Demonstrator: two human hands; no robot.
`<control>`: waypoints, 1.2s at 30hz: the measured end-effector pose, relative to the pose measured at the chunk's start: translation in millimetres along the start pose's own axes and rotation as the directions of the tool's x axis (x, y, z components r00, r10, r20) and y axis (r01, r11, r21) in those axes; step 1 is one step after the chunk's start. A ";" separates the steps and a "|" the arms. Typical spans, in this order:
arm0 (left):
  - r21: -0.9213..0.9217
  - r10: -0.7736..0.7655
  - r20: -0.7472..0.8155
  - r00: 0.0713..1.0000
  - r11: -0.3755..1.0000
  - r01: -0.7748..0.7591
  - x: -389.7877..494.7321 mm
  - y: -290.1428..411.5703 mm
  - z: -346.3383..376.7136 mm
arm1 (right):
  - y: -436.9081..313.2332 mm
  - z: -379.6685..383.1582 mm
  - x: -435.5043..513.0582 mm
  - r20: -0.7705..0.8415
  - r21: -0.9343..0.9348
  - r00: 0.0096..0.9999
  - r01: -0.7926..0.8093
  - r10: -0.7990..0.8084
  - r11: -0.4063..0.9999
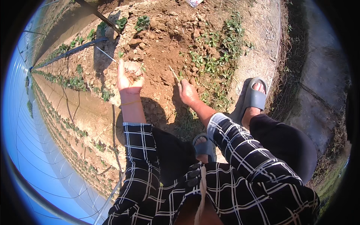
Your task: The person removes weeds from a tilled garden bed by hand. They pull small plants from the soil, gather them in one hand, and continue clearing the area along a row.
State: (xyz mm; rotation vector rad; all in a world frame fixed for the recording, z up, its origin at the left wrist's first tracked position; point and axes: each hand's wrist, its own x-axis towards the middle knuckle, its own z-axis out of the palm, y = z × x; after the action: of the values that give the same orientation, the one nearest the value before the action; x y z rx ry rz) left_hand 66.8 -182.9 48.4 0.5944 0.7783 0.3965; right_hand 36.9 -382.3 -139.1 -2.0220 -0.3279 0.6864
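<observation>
My left hand (131, 77) is turned palm up with its fingers curled around small pulled plants (131, 73); pale roots and a few green leaves show between them. A thin white rod (106, 54) ends beside its thumb; I cannot tell whether the hand holds it. My right hand (188, 90) grips a thin pale stick (174, 73), which points up and left over loose brown soil (160, 59). A small green sprig (180, 75) shows by its fingertips. Low leafy weeds (209, 60) grow on the ground to the right of that hand.
Rows of young leafy plants (76, 81) run away to the left, near a dark pole (98, 15) and a dark hose (73, 51). My grey sandals (255, 97) stand close to a pale edging (277, 53). A concrete strip (320, 70) lies farther right.
</observation>
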 end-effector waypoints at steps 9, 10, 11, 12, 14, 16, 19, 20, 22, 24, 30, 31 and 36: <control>-0.081 -0.089 0.004 0.996 0.993 0.089 -8.5 1.8 -6.1 | 5.5 14.8 -7.6 0.129 -0.075 0.981 -0.136 0.145 0.988; -0.064 -0.091 0.005 0.996 0.994 0.091 -6.8 -1.4 -8.9 | 5.4 13.4 -6.3 0.131 -0.078 0.975 -0.173 0.182 0.982; -0.047 -0.092 0.005 0.996 0.995 0.093 -4.6 -4.3 -11.1 | 8.9 16.9 -0.6 0.106 -0.061 0.978 -0.174 0.180 0.983; -0.067 -0.113 0.044 0.993 0.991 0.116 -5.0 -2.5 -10.6 | 8.9 21.6 6.7 0.085 -0.036 0.981 -0.170 0.173 0.985; -0.066 -0.106 0.057 0.993 0.992 0.109 -2.0 -4.8 -7.8 | 14.8 24.4 14.9 0.049 0.099 0.968 -0.251 0.247 0.963; -0.068 -0.109 0.101 0.989 0.991 0.116 -1.5 -3.1 -12.8 | 9.2 28.4 14.5 0.086 0.120 0.933 -0.357 0.348 0.927; -0.077 -0.130 0.175 0.976 0.986 0.145 -3.9 -3.1 -15.9 | 8.6 31.9 12.0 0.070 0.165 0.921 -0.389 0.383 0.906; -0.076 -0.136 0.152 0.979 0.986 0.148 -5.1 -4.0 -16.4 | 9.6 33.1 8.8 0.059 0.181 0.925 -0.380 0.376 0.907; -0.100 -0.138 0.104 0.985 0.984 0.149 -6.0 -2.0 -8.0 | 10.3 36.8 11.2 0.045 0.220 0.932 -0.360 0.359 0.906; -0.104 -0.130 0.126 0.984 0.984 0.143 -6.5 -3.6 -4.2 | 14.2 39.4 11.8 0.013 0.246 0.942 -0.328 0.335 0.912; -0.064 -0.092 0.133 0.987 0.993 0.101 -13.8 -2.0 -1.9 | 18.7 49.6 7.8 -0.078 0.295 0.958 -0.241 0.275 0.924; -0.058 -0.075 0.095 0.993 0.995 0.081 -14.9 -3.9 0.3 | 20.9 49.2 7.1 -0.119 0.300 0.960 -0.210 0.255 0.931; -0.091 -0.084 0.147 0.986 0.991 0.098 -16.6 -4.0 -3.4 | 23.6 49.0 5.1 -0.076 0.350 0.954 -0.246 0.289 0.904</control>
State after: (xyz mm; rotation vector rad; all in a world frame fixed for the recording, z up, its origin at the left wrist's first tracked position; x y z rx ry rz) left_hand 53.9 -193.7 52.8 0.4879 0.6421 0.3030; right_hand 11.1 -357.7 -180.5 -1.7827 0.1430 0.7236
